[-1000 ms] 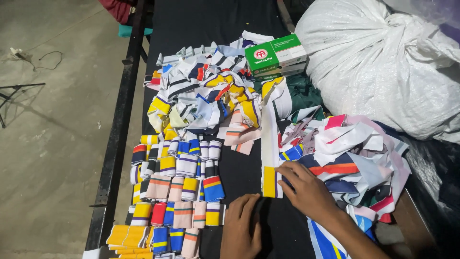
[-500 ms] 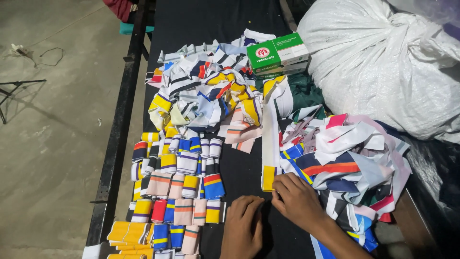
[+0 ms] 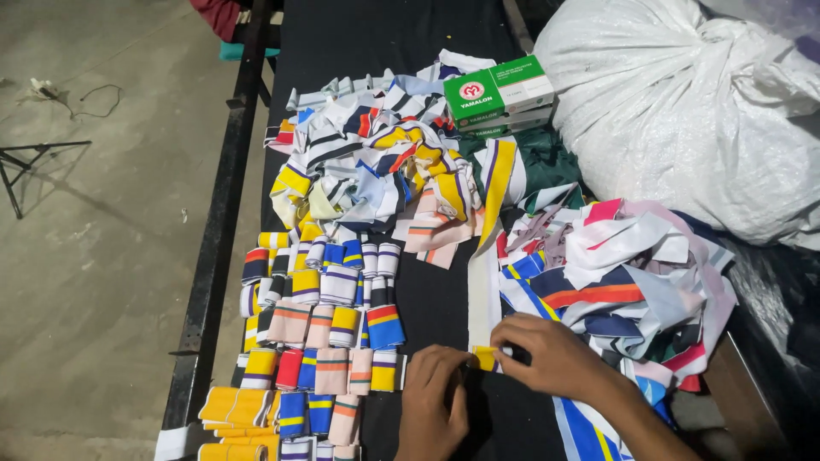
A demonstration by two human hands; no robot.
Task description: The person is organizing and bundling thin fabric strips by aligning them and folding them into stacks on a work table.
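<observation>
Black table (image 3: 427, 34): both hands, left hand (image 3: 433, 401) and right hand (image 3: 551, 358), now pinch the long strip (image 3: 485, 282) end, rolled shorter than before, folding underway

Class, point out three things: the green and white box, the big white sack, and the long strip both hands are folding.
green and white box (image 3: 498, 94), head view, top face.
white sack (image 3: 683, 111), head view, bulging middle.
long strip (image 3: 485, 290), head view, white middle stretch.
</observation>
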